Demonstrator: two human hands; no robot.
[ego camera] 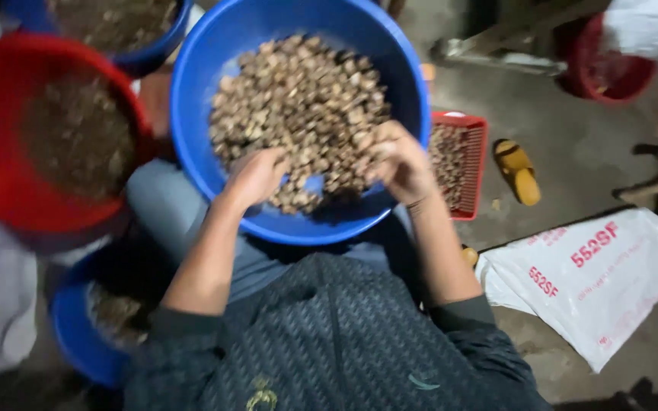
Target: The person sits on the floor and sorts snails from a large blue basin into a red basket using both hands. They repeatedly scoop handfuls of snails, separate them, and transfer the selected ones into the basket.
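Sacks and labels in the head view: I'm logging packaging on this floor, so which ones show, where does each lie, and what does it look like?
White sack: lies flat on the concrete floor at lower right, roughly rectangular, woven-looking, with red print.
Second white sack: top right corner, beside a red basket; only part shows, plain white.
No signs or screens in view.

A large round blue plastic basin [298,122] rests on the person's lap, tilted slightly toward them. It holds a heap of small brown, irregular nut-like pieces [298,114], piled across its middle and thinning to bare blue at the near rim.
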